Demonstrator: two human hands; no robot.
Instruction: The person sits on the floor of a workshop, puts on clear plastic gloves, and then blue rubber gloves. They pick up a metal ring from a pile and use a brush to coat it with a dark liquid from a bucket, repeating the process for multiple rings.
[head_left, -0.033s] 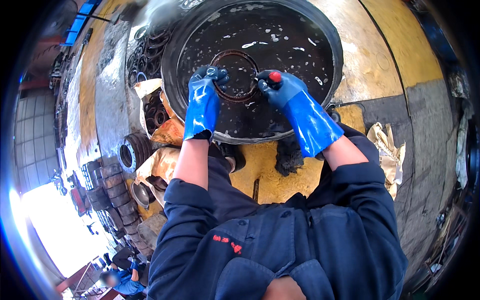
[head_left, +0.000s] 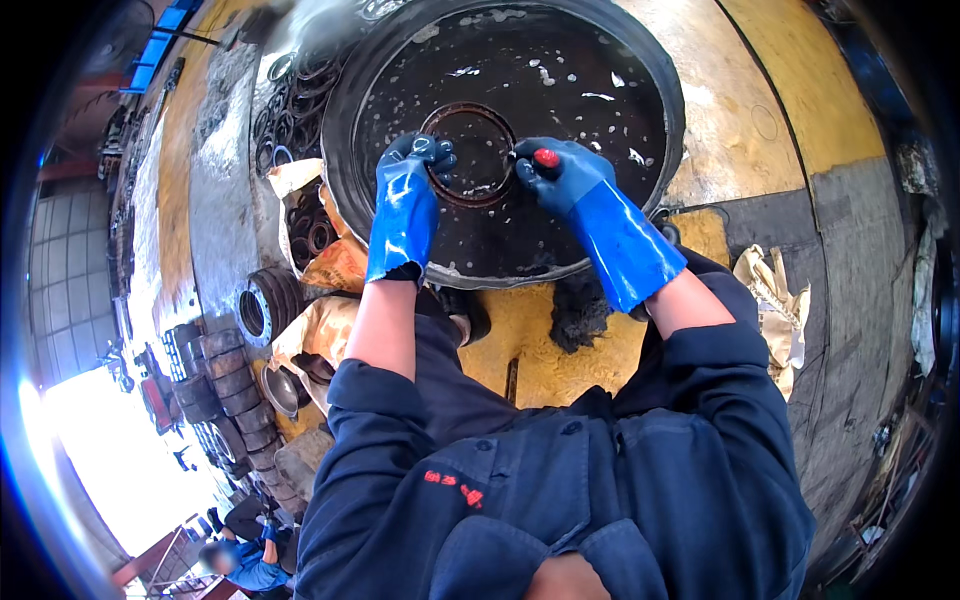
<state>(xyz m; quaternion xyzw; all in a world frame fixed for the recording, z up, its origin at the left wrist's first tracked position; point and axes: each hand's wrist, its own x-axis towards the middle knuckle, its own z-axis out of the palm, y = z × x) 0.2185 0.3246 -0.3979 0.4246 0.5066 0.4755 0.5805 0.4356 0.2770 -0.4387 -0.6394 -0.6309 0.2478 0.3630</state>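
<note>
A thin brownish ring (head_left: pixel 470 108) is held over dark liquid in a large round black tub (head_left: pixel 345 190). My left hand (head_left: pixel 415 158), in a blue rubber glove, is closed on the ring's left side. My gloved right hand (head_left: pixel 562 172) is closed round a red-handled tool (head_left: pixel 546 158), whose red end shows above the fist. That fist is at the ring's right edge. The tool's working end is mostly hidden by my fingers, so its kind does not show. Pale foam flecks float on the liquid around the ring.
Left of the tub are piles of dark rings (head_left: pixel 300 105) and an opened paper sack (head_left: pixel 330 258) with rings inside. Stacked round parts (head_left: pixel 235 375) stand farther left. Torn paper (head_left: pixel 775 310) lies at right. A dark rag-like clump (head_left: pixel 578 315) sits below the tub. Another person (head_left: pixel 250 565) is at lower left.
The foam flecks on the liquid have shifted slightly. Both hands keep their grips and have barely moved.
</note>
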